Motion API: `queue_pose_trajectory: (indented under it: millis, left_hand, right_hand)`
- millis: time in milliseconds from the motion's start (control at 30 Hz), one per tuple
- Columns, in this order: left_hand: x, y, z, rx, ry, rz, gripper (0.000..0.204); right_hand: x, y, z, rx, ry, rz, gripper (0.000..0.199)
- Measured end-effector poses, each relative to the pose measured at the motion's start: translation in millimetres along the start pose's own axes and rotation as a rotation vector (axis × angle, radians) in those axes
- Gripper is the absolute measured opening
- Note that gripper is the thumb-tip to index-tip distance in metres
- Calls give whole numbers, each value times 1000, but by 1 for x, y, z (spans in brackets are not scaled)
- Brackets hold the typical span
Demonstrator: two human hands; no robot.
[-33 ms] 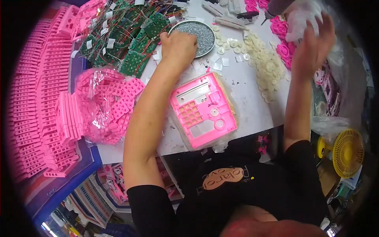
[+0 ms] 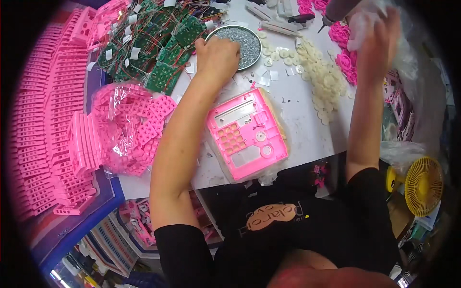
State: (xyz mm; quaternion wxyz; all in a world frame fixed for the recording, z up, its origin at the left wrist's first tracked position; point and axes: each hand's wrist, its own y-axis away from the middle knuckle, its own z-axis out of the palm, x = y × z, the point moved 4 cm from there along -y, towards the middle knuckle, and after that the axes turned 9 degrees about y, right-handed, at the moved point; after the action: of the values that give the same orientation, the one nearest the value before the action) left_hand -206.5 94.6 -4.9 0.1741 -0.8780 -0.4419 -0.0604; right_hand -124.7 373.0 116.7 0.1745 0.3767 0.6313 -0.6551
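The left hand (image 2: 217,55) is curled over the near-left side of a shallow rd. metal dish (image 2: 261,47) filled w/ tiny shiny silver screws (image 2: 246,41); its fingertips are hidden, so whether any are pinched can't be told. The right hand (image 2: 378,48) is raised amid crumpled clear plastic film (image 2: 357,31), near a dark-grey power screwdriver (image 2: 340,10) w/ a thin bit; its fingers are blurred, so their spread, or anything held, can't be told. A glossy pink rect. plastic casing (image 2: 248,134), pierced w/ a grid of small openings, is set at a slant on a film-wrapped pad (image 2: 283,132) on the smooth white table (image 2: 309,134), btwn the forearms & untouched by either hand. Flat cream discs (image 2: 326,89) are strewn at right beside ruffled rose-like pink pcs (image 2: 346,62); green circuit boards (image 2: 165,69) w/ tangled thin wires are heaped at upper left, above a shiny clear bag of perforated pink pcs (image 2: 122,132).
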Motion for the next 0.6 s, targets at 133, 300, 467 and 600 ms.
queue_pose_trajectory:
  millis: [133,300,467,600]
  left_hand:
    - [9,-9,-4,103,-12,-9,17]
    - [1,-4,-14,-107,-34,-111,16]
    - [80,83,-63,128,230,131,9]
    - [101,153,-58,102,599,31,14]
  right_hand:
    - [2,-42,19,-58,-122,200,35]
    - [-5,-43,82,-346,-39,272,41]
    - [-28,45,105,-468,-421,406,53]
    - [-72,87,116,-531,-616,339,42]
